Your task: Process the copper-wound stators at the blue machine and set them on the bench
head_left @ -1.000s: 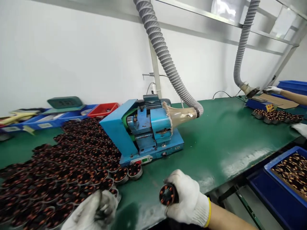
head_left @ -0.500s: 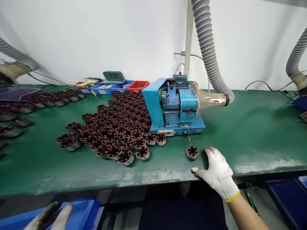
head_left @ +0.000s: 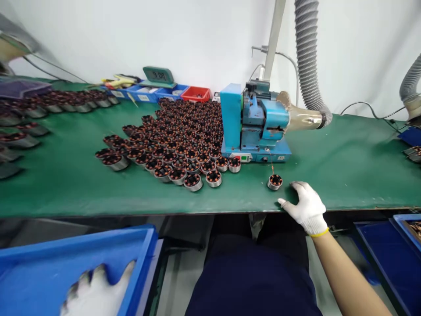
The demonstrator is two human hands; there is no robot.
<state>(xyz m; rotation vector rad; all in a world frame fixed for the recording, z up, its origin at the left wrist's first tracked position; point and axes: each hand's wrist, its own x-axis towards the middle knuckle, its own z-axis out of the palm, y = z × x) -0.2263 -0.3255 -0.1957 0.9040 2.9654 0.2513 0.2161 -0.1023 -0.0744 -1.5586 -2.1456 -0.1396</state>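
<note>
My left hand (head_left: pixel 98 292), in a white glove with darkened fingertips, is over a blue tray (head_left: pixel 149 239) at lower left. Its fingers are spread and I see nothing in them. My right hand (head_left: pixel 305 206), also gloved in white with a yellow cuff, rests at the green table's front edge, thumb and fingers apart. Just left of it, not touching, a single motor stator (head_left: pixel 275 182) with copper windings sits upright; a thin copper wire runs from it towards the blue machine (head_left: pixel 253 127). Many more stators (head_left: pixel 193 182) stand packed together left of the machine.
A grey hose (head_left: pixel 309 52) joins the machine's clear funnel (head_left: pixel 304 118). Behind the stators are a digital clock (head_left: pixel 159 75), small blue bins (head_left: pixel 143 94) and a red bin (head_left: pixel 196 94). More stators (head_left: pixel 66 103) line the far left. Another blue tray (head_left: pixel 381 245) is at lower right.
The view has tipped down and shifted left, showing more of the blue tray. My left hand has gone further into the tray, fingers now spread. My right hand stays beside the single stator.
</note>
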